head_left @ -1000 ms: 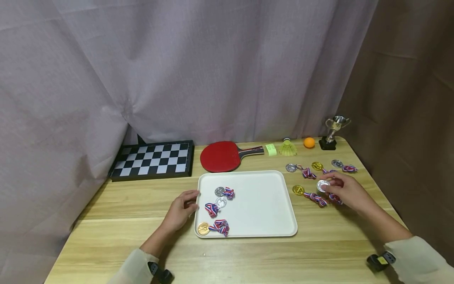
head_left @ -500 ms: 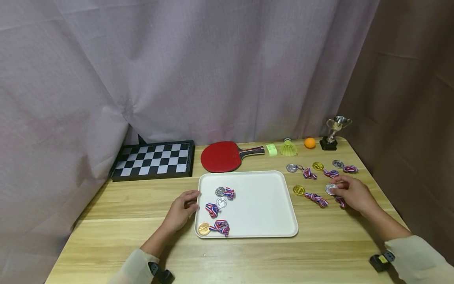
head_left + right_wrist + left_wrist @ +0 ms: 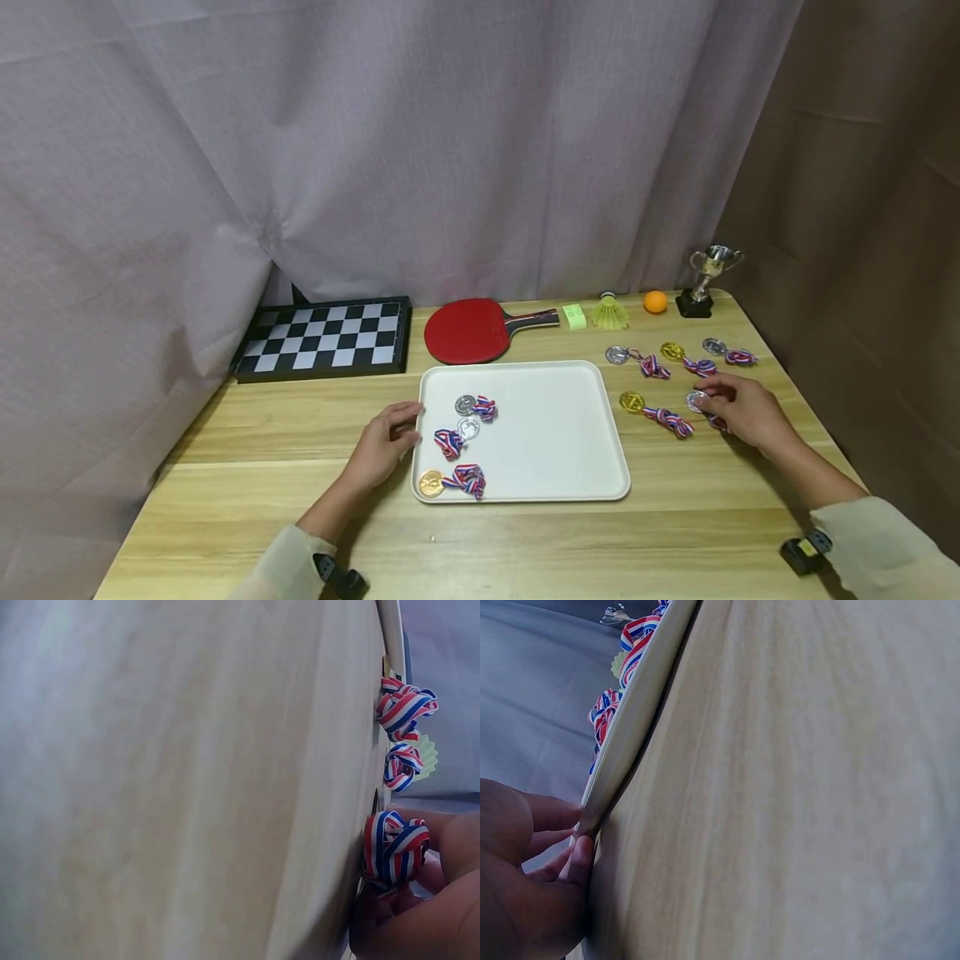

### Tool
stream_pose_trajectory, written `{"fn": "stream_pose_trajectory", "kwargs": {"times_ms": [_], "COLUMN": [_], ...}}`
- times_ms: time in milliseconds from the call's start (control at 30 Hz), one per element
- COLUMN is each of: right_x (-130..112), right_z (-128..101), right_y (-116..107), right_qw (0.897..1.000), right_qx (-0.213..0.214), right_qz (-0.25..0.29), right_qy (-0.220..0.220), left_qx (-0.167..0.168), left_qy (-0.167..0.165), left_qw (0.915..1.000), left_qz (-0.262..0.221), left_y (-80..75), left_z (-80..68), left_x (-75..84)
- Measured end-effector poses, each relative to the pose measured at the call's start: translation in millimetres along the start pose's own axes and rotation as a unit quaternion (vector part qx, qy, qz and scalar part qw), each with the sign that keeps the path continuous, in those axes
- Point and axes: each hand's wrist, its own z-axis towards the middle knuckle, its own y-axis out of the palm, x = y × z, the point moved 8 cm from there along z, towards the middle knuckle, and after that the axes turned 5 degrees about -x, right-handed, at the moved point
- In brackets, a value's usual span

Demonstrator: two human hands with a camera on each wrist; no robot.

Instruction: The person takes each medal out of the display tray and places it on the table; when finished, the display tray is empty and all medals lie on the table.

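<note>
In the head view my right hand (image 3: pixel 742 408) holds a silver medal (image 3: pixel 696 401) between thumb and fingers, low over the table at the right. Its knotted red, white and blue ribbon (image 3: pixel 395 851) shows beside the fingers in the right wrist view. My left hand (image 3: pixel 382 446) grips the left rim of a white tray (image 3: pixel 540 500), thumb against the outer side (image 3: pixel 583 859). On the tray lie two silver medals (image 3: pixel 468 428) and a gold medal (image 3: pixel 431 483), all with ribbons. Left of my right hand lies another gold medal (image 3: pixel 632 402).
Behind my right hand lie two silver medals (image 3: pixel 617 355) and a gold medal (image 3: pixel 672 352). Along the back stand or lie a chessboard (image 3: pixel 326 337), a red table tennis bat (image 3: pixel 467 331), a green note (image 3: pixel 574 317), a shuttlecock (image 3: pixel 610 312), an orange ball (image 3: pixel 656 302) and a trophy cup (image 3: pixel 705 279).
My right hand has carried the silver medal a little to the right and toward me, then shifted slightly back left. My left hand has stayed at the tray's rim.
</note>
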Motion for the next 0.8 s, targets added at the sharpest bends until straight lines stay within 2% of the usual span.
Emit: {"fn": "stream_pose_trajectory", "kwargs": {"times_ms": [167,433,667,800], "right_x": [-2,-14,-50,-78], "right_z": [0,-1,-8,-10], "right_y": [-4,-16,-19,-10], "right_qw": [1.0,0.997,0.991,0.991], "right_qx": [0.006,0.036,0.062,0.044], "right_qz": [0.001,-0.053,-0.08,-0.072], "right_qy": [-0.002,-0.029,-0.083,-0.106], "left_qx": [-0.001,-0.002,-0.003,-0.003], "left_qy": [0.001,0.0,-0.001,-0.001], "left_qw": [1.0,1.0,1.0,1.0], "left_qz": [-0.001,-0.002,-0.004,-0.002], "left_y": [0.0,-0.1,-0.2,0.0], "left_z": [0.3,-0.1,0.0,0.1], "left_x": [-0.5,-0.6,-1.2,-1.0]}}
